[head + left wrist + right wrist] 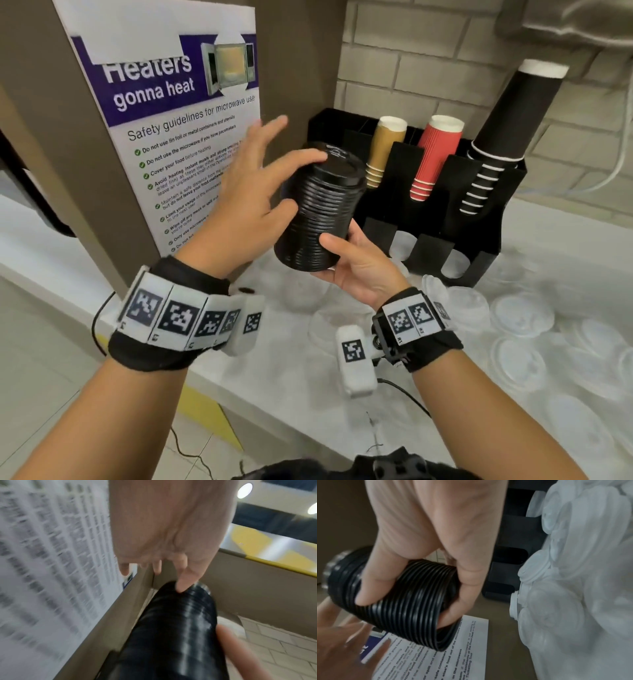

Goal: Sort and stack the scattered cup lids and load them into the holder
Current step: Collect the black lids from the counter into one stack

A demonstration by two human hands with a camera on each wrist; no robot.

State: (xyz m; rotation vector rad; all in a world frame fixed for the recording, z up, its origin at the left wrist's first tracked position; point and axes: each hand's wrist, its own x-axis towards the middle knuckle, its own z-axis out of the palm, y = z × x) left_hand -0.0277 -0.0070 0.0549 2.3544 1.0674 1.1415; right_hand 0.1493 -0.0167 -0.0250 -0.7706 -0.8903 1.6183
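Note:
A tall stack of black cup lids (318, 209) is held tilted in the air in front of the black holder (442, 236). My right hand (356, 263) grips the stack's lower end, thumb across the ribbed side; the right wrist view shows the fingers curled round the black stack (412, 608). My left hand (253, 195) is spread with straight fingers. One fingertip touches the top lid and the thumb rests against the side. In the left wrist view one fingertip (183, 584) sits on the rim of the black stack (175, 635). Several clear lids (520, 315) lie scattered on the white counter.
The holder's upper slots carry brown cups (383, 150), red cups (435, 154) and a long black cup stack (503, 137). A microwave safety poster (178, 130) hangs on the brown panel at left. The counter edge (274, 394) runs in front of me, with cables below it.

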